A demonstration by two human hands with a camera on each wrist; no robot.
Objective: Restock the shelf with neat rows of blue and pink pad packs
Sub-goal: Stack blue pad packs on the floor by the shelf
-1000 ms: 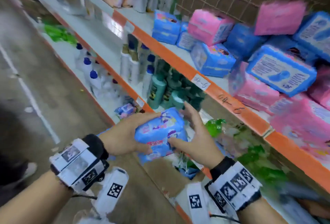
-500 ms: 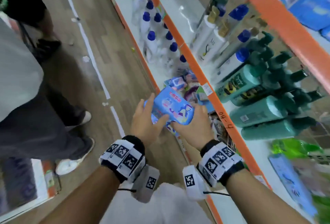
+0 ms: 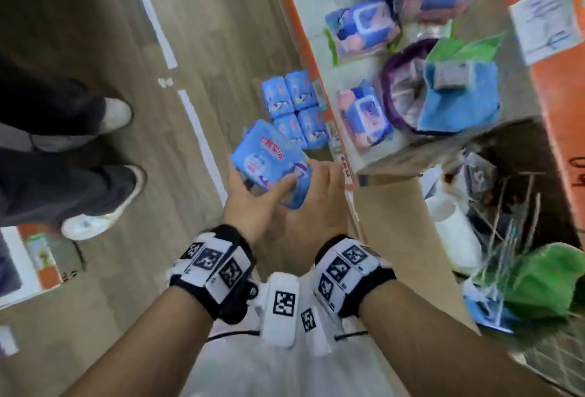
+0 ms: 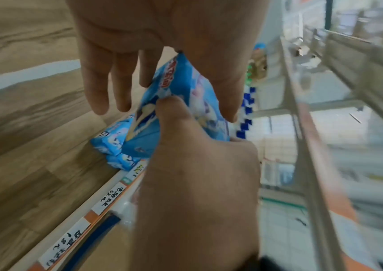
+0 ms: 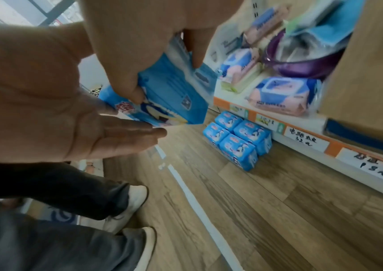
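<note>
Blue pad pack carried low between both hands, above the stack on the floor.

I see my left hand (image 3: 250, 206) pinching the blue pad pack (image 3: 269, 165) by thumb and fingers while my right hand (image 3: 316, 203) cups its far side, likely steadying it; four blue packs (image 3: 294, 108) stand squared against the shelf edge (image 3: 319, 86).

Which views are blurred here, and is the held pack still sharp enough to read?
Head view: right-side shelf goods streak with motion blur; the pack is soft, its red print unreadable. Left wrist view: shelf rails smear on the right; the left hand fills the frame. Right wrist view: sharpest; the floor stack shows clearly, edges bend.
</note>
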